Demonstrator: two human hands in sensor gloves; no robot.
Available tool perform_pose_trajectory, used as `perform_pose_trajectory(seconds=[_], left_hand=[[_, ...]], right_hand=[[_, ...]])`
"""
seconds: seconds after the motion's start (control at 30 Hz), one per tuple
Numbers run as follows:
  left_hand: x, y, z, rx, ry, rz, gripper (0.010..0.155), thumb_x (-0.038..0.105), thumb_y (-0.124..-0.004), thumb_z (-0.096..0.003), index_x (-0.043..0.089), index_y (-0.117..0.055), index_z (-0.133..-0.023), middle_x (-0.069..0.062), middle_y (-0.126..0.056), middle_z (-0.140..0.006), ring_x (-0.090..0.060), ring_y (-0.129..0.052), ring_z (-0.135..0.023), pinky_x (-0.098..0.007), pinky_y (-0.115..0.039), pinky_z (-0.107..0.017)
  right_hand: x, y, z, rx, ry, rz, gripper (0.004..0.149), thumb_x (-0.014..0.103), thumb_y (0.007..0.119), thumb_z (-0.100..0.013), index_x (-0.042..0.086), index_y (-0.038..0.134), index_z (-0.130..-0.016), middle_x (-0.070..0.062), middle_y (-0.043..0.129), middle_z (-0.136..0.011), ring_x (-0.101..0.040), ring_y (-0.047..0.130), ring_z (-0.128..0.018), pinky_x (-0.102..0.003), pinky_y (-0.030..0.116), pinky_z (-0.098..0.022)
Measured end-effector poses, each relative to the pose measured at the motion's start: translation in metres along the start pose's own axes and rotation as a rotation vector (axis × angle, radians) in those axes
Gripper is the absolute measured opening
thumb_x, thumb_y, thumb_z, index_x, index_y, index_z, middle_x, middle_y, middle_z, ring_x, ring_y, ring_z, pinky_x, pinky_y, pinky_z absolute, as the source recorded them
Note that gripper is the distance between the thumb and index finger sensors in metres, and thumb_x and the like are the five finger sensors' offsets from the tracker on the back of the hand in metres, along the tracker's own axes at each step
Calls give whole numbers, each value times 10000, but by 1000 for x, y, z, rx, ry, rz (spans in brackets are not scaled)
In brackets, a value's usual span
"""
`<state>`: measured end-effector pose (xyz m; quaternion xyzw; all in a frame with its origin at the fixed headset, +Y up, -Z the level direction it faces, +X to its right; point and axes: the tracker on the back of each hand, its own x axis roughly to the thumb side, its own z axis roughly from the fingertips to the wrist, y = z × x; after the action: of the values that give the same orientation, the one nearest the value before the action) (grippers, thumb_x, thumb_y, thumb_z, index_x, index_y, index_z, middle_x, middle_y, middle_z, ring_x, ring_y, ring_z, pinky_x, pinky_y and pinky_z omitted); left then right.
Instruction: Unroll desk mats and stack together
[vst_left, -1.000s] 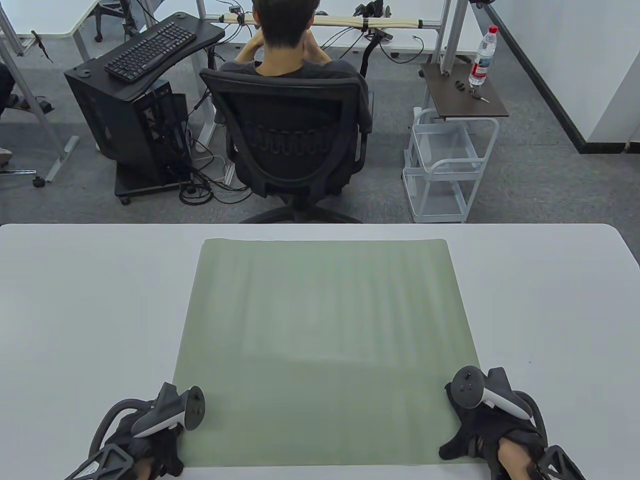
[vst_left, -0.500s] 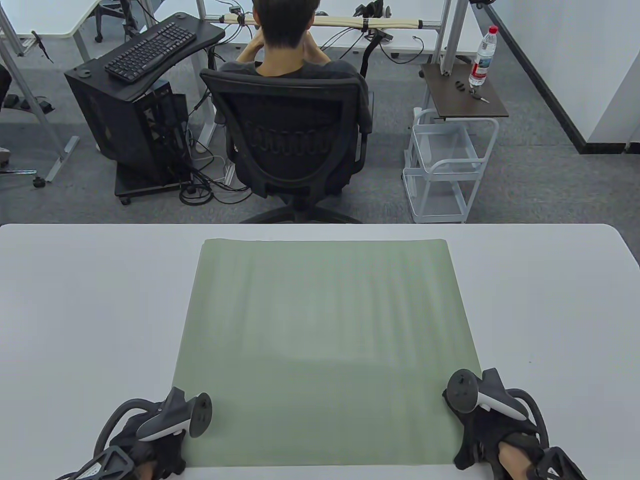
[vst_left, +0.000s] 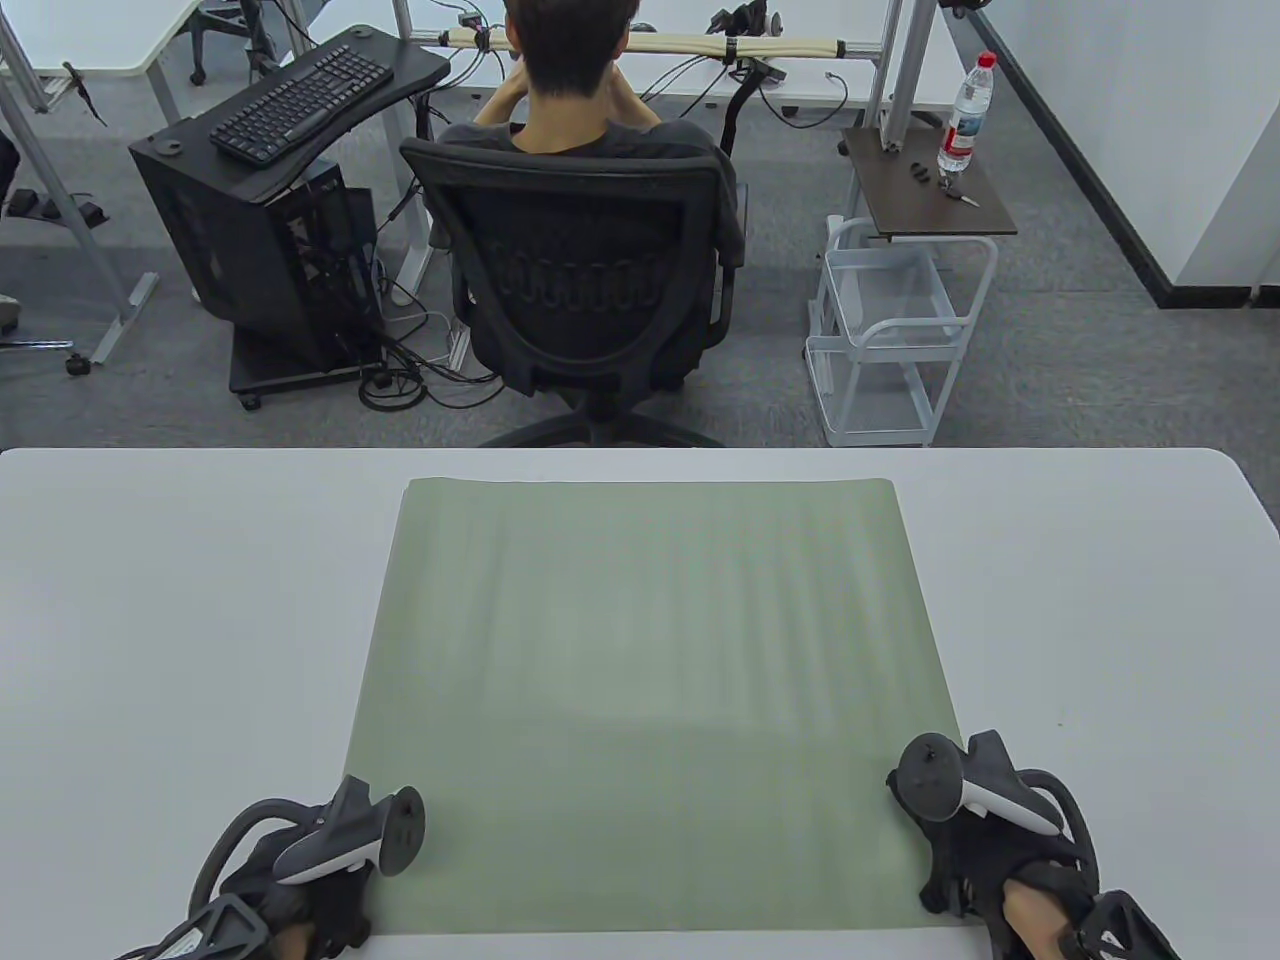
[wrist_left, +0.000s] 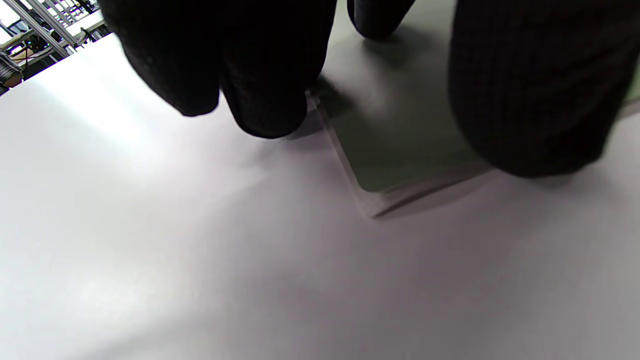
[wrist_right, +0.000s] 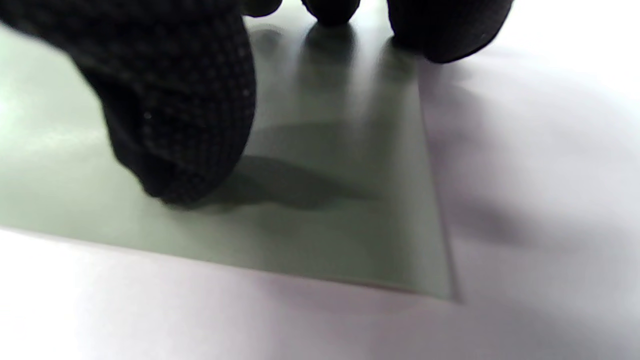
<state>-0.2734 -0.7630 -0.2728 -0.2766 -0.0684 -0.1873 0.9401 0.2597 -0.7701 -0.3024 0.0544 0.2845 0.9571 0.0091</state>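
A pale green desk mat (vst_left: 650, 700) lies unrolled and flat on the white table (vst_left: 150, 620), its far edge near the table's far edge. My left hand (vst_left: 320, 890) is at the mat's near left corner (wrist_left: 395, 155); its fingers (wrist_left: 260, 95) hang over the mat's edge, with a second sheet edge showing under the corner. My right hand (vst_left: 975, 865) is at the near right corner (wrist_right: 415, 260); its thumb (wrist_right: 185, 135) touches the mat. Neither hand grips anything.
Beyond the table a person sits in a black office chair (vst_left: 590, 270). A white wire cart (vst_left: 890, 330) stands to its right and a black computer stand with a keyboard (vst_left: 290, 110) to its left.
Both hands slid slightly toward me along the mat's near corners. The mat has not moved.
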Motion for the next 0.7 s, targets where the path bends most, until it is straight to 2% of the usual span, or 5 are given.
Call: perform_pose_trajectory(seconds=[0.23,0.33,0.4,0.6,0.7], left_hand=[[-16,3,-13,-99,72,244,737,538,-808,-326,269,-530,-954,-128,-580,-1028,-320,-832,-838,-524,-719,-628],[-31,11,-20,-57,146,438,592,537,-793,-330,284,-725,-861,-123,-639,-1037,-342,-849,-838,-541,-732,-604],[-40,17,-28,0,169,531,524,525,-813,-331,246,-860,-772,-3,-421,-1116,-380,-724,-926,-542,-686,-628],[-50,27,-75,-64,248,488,492,574,-707,-326,213,-1001,-483,138,-495,-1048,-327,-610,-963,-491,-639,-652],[-51,44,-90,50,276,390,491,594,-668,-324,237,-998,-394,98,-675,-1010,-282,-720,-922,-464,-691,-636]], right_hand=[[-10,1,-2,-26,33,-44,932,441,944,-357,221,374,-1060,-96,272,-1156,-583,434,-959,-593,526,-698],[-8,5,-5,-33,75,-29,1009,517,944,-305,246,341,-1067,-55,214,-1160,-562,380,-980,-620,450,-717],[-7,3,-8,-33,89,-6,1039,531,939,-280,246,320,-1064,-89,214,-1157,-555,365,-1000,-617,450,-723],[-5,1,-12,-22,92,-9,1068,510,967,-255,231,325,-1062,-114,216,-1155,-567,357,-1002,-626,455,-720],[-5,0,-12,-23,87,-12,1067,507,969,-257,228,329,-1062,-117,220,-1155,-572,358,-1001,-629,454,-720]])
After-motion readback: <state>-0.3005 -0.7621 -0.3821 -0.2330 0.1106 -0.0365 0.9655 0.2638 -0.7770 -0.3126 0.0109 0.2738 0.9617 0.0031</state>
